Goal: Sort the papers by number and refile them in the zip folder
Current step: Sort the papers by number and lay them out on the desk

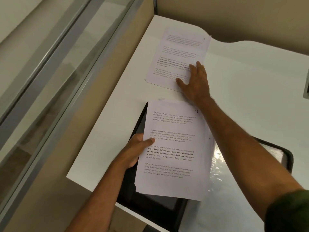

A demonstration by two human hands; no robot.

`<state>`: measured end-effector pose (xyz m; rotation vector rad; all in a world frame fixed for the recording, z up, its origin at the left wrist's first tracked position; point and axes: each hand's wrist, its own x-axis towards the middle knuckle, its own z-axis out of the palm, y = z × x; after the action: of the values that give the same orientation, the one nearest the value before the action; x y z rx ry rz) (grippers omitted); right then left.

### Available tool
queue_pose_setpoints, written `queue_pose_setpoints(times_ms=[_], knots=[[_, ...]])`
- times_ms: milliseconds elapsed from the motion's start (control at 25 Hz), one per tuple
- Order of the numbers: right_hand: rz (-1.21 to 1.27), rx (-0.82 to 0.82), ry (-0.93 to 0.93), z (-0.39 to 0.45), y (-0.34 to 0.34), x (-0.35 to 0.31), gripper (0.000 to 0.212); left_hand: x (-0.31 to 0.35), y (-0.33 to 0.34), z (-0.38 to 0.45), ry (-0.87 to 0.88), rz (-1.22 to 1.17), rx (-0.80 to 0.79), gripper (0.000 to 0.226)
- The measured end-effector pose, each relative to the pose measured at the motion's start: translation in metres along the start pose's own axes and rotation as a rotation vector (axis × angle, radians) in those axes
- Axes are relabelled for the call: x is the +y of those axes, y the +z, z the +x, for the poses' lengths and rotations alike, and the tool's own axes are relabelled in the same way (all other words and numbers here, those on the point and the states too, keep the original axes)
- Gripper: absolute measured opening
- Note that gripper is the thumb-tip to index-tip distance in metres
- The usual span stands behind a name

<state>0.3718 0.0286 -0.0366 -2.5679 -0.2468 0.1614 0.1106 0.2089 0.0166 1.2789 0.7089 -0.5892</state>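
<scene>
Left hand (133, 151) grips paper stack (172, 151); right hand (194, 81) flat on far sheet (175, 56)

The held sheet (170, 148) reads "Village life is a peaceful, close-knit, and nature-connected way of living".

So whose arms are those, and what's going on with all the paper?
There's no machine here. The picture comes from a camera worn on a person's head, looking down, so the arms you see are that person's own. The right hand lies flat on a printed sheet at the far side of the white table. The left hand has a grip on a stack of printed pages, thumb on top. Under that stack lies an open black folder with a shiny plastic sleeve inside it. The person is sorting the pages by number.
</scene>
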Motion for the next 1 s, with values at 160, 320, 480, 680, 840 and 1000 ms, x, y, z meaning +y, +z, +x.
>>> queue_pose_setpoints(times_ms=[160,320,480,680,840,1000], knots=[[-0.116,0.012,-0.074,-0.003,0.010,0.013,0.091,-0.001,0.000,0.001,-0.002,-0.005,-0.007,0.025],[-0.139,0.000,-0.083,0.005,0.012,0.004,0.084,-0.002,-0.001,0.004,-0.007,-0.001,-0.004,0.025],[-0.149,0.032,-0.095,0.009,0.020,-0.005,0.083,-0.004,-0.002,0.006,-0.012,0.002,0.013,0.028],[-0.217,0.091,-0.076,0.012,0.027,-0.012,0.085,-0.004,-0.001,0.007,-0.012,-0.009,0.020,0.027],[-0.013,0.034,-0.050,0.012,0.014,-0.011,0.082,-0.004,-0.002,0.007,-0.011,-0.018,0.020,0.027],[0.528,0.266,0.147,-0.036,-0.040,0.011,0.053,-0.002,-0.004,0.003,-0.009,-0.068,0.000,0.030]])
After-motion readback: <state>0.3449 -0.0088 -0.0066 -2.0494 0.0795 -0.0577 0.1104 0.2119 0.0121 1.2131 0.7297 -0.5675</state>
